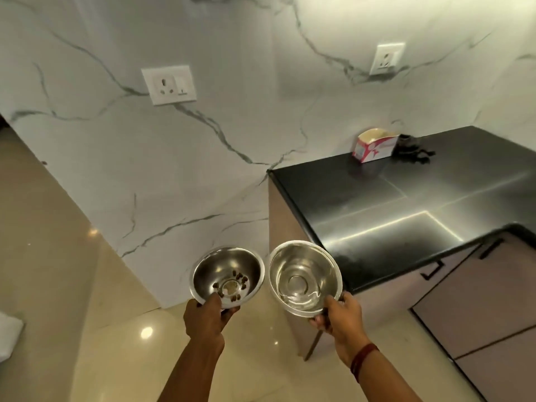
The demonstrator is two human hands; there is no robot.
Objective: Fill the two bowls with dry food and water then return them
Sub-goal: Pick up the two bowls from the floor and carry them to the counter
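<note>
I hold two steel bowls side by side in the air above the floor. My left hand (pixel 205 319) grips the near rim of the left bowl (pixel 229 268), which has several brown kibble pieces lying round its bottom. My right hand (pixel 340 316) pinches the near rim of the right bowl (pixel 304 274), which holds clear water. The two bowls nearly touch at their rims.
A black countertop (pixel 406 204) over pinkish cabinets (pixel 475 300) stands to the right, with an open pink-and-white carton (pixel 374 145) and a dark object (pixel 412 147) at its back. A marbled wall (pixel 174 169) with two sockets rises ahead. Glossy beige floor (pixel 58 271) lies below.
</note>
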